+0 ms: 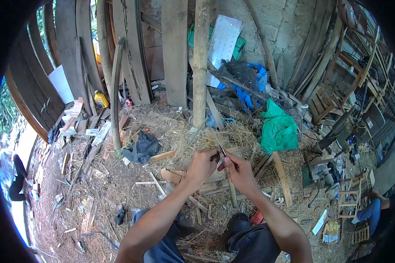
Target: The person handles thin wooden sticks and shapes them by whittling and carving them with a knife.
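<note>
My left hand (202,166) is closed in a fist in front of me, and what its curled fingers hold is hidden. Close beside it, my right hand (240,173) pinches a thin, dark blade-like tool (218,141) between thumb and fingers. The tool points up and away, tilted to the left, toward the foot of a wooden post (200,65). Its lower end disappears between the two hands, so I cannot tell whether the left hand touches it. Below both hands lie wood offcuts and straw (213,186).
A green plastic sack (278,129) lies right of the post, and a black plastic bag (144,147) to the left. Loose boards (282,179) litter the ground. At the far right, another person's leg (369,215) shows beside a small wooden chair frame (349,204).
</note>
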Demonstrator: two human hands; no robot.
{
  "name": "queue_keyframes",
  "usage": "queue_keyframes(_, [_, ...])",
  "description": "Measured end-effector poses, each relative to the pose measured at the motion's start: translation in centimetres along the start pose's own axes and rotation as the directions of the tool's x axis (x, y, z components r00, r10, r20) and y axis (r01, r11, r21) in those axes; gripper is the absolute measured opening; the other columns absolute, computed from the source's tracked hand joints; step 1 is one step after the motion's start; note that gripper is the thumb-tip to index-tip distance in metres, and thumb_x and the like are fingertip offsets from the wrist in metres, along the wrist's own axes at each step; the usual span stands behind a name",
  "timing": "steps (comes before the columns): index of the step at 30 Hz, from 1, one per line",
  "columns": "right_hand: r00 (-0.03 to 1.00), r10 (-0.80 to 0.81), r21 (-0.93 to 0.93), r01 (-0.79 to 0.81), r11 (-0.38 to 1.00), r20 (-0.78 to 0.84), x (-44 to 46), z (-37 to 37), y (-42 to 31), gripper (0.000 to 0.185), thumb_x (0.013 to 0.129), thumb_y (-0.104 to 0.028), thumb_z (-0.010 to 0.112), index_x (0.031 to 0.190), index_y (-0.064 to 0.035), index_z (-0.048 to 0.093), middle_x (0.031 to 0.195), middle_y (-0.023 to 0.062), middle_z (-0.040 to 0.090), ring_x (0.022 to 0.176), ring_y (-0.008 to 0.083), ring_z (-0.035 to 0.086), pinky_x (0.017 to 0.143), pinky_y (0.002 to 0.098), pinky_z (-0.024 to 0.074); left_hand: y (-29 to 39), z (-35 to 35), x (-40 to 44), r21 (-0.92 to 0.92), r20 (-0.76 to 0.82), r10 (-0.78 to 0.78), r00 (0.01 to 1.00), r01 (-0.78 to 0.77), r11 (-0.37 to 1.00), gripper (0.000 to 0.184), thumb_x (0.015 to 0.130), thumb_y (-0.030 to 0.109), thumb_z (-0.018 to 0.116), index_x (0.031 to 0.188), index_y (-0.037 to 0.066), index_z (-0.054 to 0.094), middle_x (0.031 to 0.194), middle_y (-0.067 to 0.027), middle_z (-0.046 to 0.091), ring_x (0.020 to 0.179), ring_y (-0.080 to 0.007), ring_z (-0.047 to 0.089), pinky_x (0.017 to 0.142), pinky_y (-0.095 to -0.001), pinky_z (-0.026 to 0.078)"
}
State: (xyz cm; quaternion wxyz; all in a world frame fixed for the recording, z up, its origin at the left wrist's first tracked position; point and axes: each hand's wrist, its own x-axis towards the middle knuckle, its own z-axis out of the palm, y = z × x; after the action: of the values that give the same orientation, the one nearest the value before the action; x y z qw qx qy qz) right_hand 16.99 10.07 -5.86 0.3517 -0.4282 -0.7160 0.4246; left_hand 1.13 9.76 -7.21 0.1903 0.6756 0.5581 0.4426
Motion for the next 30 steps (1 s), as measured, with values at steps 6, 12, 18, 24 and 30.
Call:
queue_keyframes(6, [0.999,0.042,0.010,-0.042,0.999,-0.016,-0.2,0.0,-0.4,0.035,0.096,-0.020,0.046,0.127,-0.0048,0.050,0.070,0.0012,0.064,0.058,0.0078,0.042,0.056,0.0263,0.0389,-0.2,0.5,-0.1,0.016,-0.005,-0.021,1.000,0.022,1.000,0.005,0.071,-0.001,0.057,0.075,-0.002,0.059,0.070,-0.0206,0.060,0.065,-0.0378,0.059,0.059,-0.0410,0.048])
queue_keyframes(12, [0.999,0.054,-0.020,-0.054,0.998,-0.008,-0.2,-0.3,-0.9,0.035,0.096,-0.019,0.045,0.127,-0.0033,0.050,0.069,0.0042,0.063,0.056,0.0111,0.045,0.056,0.0270,0.0397,-0.1,0.7,-0.1,0.015,0.012,-0.045,0.999,0.045,0.999,0.009,0.073,0.004,0.056,0.081,0.001,0.061,0.072,-0.0216,0.061,0.069,-0.0409,0.060,0.061,-0.0443,0.050])
queue_keyframes(18, [0.998,-0.059,-0.462,0.041,0.886,-0.026,-0.5,0.3,-0.1,0.027,0.096,-0.021,0.040,0.110,0.0019,0.043,0.067,0.0236,0.060,0.059,0.0398,0.059,0.053,0.0483,0.0455,0.6,0.7,-0.4,0.043,0.022,-0.058,0.998,0.057,0.997,0.011,0.074,0.003,0.056,0.083,0.001,0.061,0.076,-0.0221,0.061,0.072,-0.0418,0.060,0.063,-0.0459,0.050])
queue_keyframes(24, [0.973,-0.209,-0.583,0.115,0.805,-0.096,-0.4,1.0,-0.3,0.021,0.096,-0.021,0.040,0.092,-0.0012,0.038,0.058,0.0243,0.056,0.055,0.0456,0.056,0.047,0.0520,0.0445,1.5,0.4,-0.4,0.116,0.016,-0.077,0.997,0.074,0.990,0.011,0.075,0.006,0.058,0.084,0.002,0.062,0.077,-0.0227,0.061,0.073,-0.0418,0.060,0.065,-0.0463,0.050])
queue_keyframes(30, [0.987,-0.146,-0.605,0.077,0.792,-0.067,-0.1,0.8,0.5,0.020,0.095,-0.022,0.042,0.091,-0.0025,0.038,0.055,0.0236,0.055,0.051,0.0434,0.056,0.042,0.0489,0.0450,1.6,-1.8,-1.1,0.362,0.047,-0.069,0.996,0.048,0.931,0.010,0.077,0.006,0.056,0.082,0.000,0.063,0.074,-0.0226,0.062,0.070,-0.0400,0.061,0.063,-0.0456,0.050])
